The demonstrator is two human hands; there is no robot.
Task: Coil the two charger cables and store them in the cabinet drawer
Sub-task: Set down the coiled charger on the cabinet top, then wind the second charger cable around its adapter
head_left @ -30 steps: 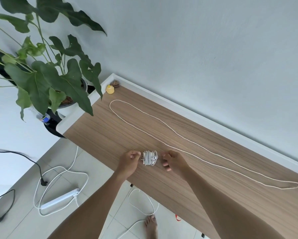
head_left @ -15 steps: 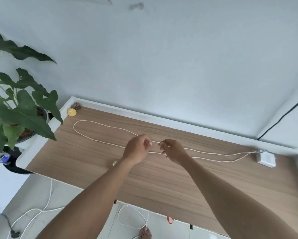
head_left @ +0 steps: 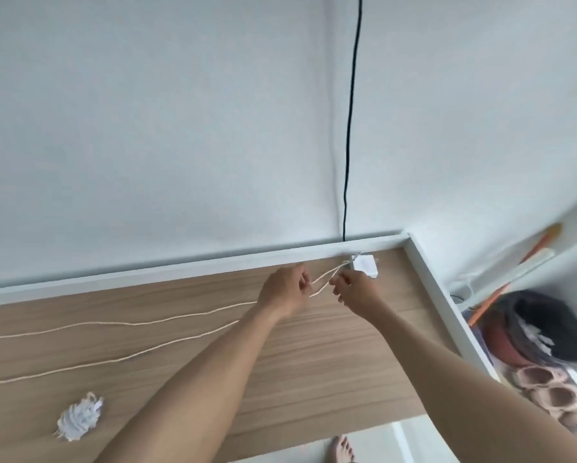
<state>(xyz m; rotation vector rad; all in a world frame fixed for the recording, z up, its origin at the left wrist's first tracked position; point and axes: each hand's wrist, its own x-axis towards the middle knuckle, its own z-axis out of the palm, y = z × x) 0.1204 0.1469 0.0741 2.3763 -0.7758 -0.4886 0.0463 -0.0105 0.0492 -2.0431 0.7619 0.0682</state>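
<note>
A coiled white charger cable (head_left: 80,418) lies on the wooden cabinet top (head_left: 314,379) at the near left. A long white cable (head_left: 146,323) runs in two strands across the top to a white charger brick (head_left: 365,266) at the far right corner. My left hand (head_left: 285,290) holds the two strands with curled fingers. My right hand (head_left: 352,287), just right of it and close to the brick, pinches the same cable. No drawer shows in this view.
A black cord (head_left: 350,128) hangs down the wall behind the cabinet. Right of the cabinet stand a dark pot (head_left: 547,329), orange-handled tools (head_left: 527,252) and sandals (head_left: 547,389) on the floor. My bare foot (head_left: 342,450) shows below the front edge.
Both hands left the coiled cable on the cabinet top and moved right along the long cable to its brick end. The view swung right, away from the plant.
</note>
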